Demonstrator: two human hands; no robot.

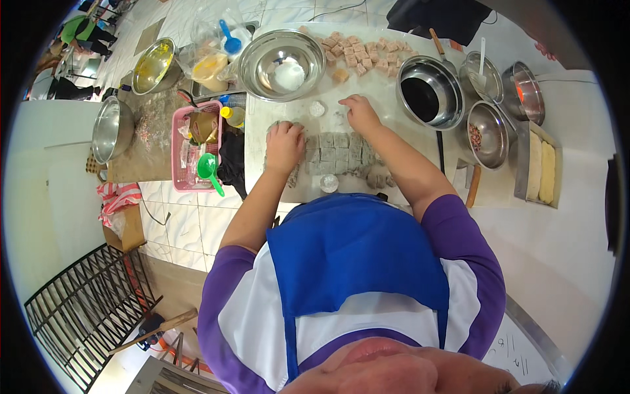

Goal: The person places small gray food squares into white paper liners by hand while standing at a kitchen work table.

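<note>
Touching grey pieces (335,150), left hand (285,144); right hand (361,114) over table (376,90); grips unclear.

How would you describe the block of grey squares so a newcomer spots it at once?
Start at the pale table beyond the blue apron. On it, between the left hand and the right forearm, lie the grey squares, packed in rows. Grey colour and tight grid set them apart from the loose pinkish cubes farther back.

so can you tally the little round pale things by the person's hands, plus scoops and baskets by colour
Small round pale things: 2
Blue scoop: 1
Green scoop: 1
Pink basket: 1
Total: 5
</note>
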